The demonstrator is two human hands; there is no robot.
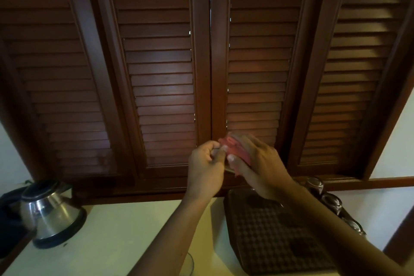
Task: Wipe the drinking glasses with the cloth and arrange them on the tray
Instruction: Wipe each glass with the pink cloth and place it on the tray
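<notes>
Both hands raised above the far left corner of the dark brown, dimple-patterned rectangular tray [268, 231], in front of the dark wooden louvred shutters [161, 69]. Left hand [205, 169] curled, its grip closed around the clear drinking glass [220, 159], of which only blurred slivers show between the fingers. Right hand [259, 167] just right of it, fingers bent over the pink cloth [235, 149], bunched and pressed against the glass; grip closed on the cloth. Glass and cloth both held in the air, well above the tray, touching nothing else. Along the tray's right edge, a row of three more clear drinking glasses [331, 201], partly hidden behind the right forearm; whether upright or upturned, cannot tell. Tray resting on the cream counter [125, 242]. Well left of the tray, on the same counter, a polished steel electric kettle [49, 210] with a black lid and black base.
</notes>
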